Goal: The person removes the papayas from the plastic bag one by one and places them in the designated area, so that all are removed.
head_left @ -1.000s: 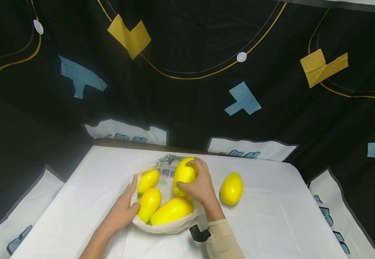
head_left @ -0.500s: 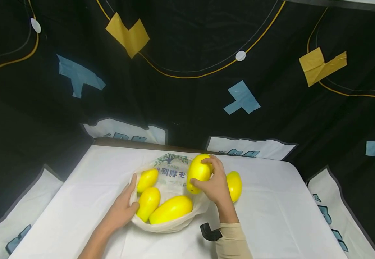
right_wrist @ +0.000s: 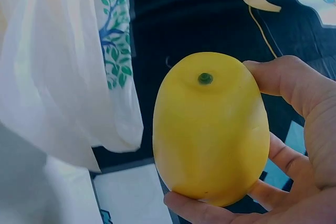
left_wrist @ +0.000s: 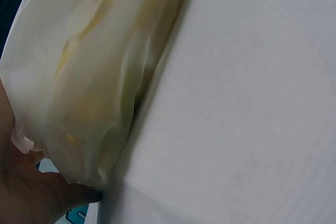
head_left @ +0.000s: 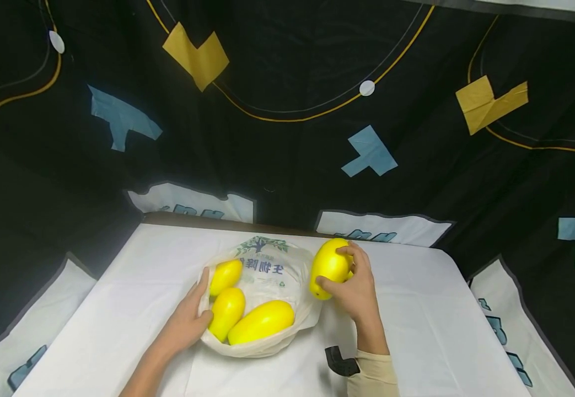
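My right hand grips a yellow mango just right of the bag. Seen in the right wrist view, this mango has a small green stem spot, with thumb and fingers at opposite ends. Another mango on the table is almost wholly hidden behind that hand. My left hand pinches the left rim of a thin white plastic bag, printed with a tree and blue characters. Three mangoes lie inside its wide mouth, one nearest the front. Yellow shows through the bag wall in the left wrist view.
The table wears a white cloth, its back edge beyond the bag. A black curtain with gold and blue tape hangs behind. A black strap piece sits at the right sleeve.
My right hand has carried the mango from over the bag out to its right, now covering the mango on the table. The left hand has stayed at the bag's rim.
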The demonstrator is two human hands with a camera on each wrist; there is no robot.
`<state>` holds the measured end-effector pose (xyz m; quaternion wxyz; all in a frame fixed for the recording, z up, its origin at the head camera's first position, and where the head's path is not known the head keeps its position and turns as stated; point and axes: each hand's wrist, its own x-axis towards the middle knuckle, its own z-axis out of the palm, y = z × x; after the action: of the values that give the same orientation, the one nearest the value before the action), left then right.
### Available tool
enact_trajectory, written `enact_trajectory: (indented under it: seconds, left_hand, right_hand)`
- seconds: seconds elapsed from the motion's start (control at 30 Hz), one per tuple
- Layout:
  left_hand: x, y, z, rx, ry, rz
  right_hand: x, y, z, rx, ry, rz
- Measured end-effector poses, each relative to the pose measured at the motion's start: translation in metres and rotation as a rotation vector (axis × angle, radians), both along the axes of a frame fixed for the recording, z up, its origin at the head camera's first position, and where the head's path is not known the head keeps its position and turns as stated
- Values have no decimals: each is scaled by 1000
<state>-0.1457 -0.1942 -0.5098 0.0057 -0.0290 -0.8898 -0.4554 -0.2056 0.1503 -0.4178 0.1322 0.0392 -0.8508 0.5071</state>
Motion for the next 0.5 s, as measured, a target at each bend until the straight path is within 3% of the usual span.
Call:
enact_trajectory:
  seconds: [0.5]
  left_hand:
    - [1,0,1,-14,-2,-1]
  right_hand:
    - [10,52,-4,-83,25,-106]
